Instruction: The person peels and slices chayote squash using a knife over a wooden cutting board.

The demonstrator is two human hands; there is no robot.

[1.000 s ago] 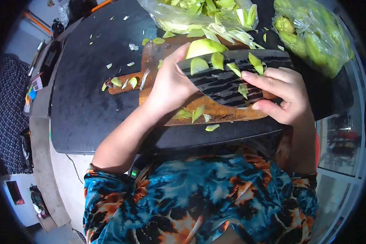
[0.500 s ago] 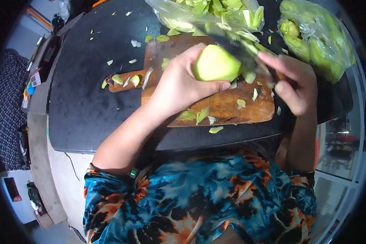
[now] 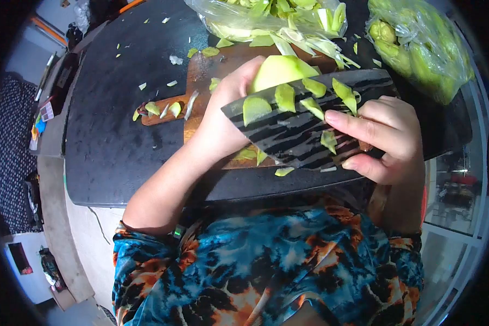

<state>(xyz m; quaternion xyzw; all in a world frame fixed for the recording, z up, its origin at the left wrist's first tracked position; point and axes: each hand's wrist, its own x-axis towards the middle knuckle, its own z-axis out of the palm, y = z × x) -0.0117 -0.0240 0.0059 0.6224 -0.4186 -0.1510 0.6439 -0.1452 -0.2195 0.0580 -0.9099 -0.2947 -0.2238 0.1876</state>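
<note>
My left hand [image 3: 231, 106] is wrapped round a peeled, pale green chayote [image 3: 282, 71], its lower part hidden behind a broad knife. That knife [image 3: 304, 125] has a dark, striped blade, with several green peelings [image 3: 285, 98] stuck to its face. My right hand [image 3: 383, 136] grips it near the handle, one finger lying along the blade. The blade spans the space in front of the chayote; whether its edge touches cannot be made out. Beneath my hands is a wooden cutting board [image 3: 201, 68], largely covered from view.
A clear plastic bag [image 3: 214, 27] full of peelings lies behind the board. Another bag [image 3: 434, 65] with green chayotes sits at the back right. Scraps lie about the black table [image 3: 114, 146] and on the board's handle [image 3: 153, 117].
The knife, blurred beyond the chayote before, has come toward me and now shows its flat face across the front of it. My right hand has turned; my left hand keeps its hold.
</note>
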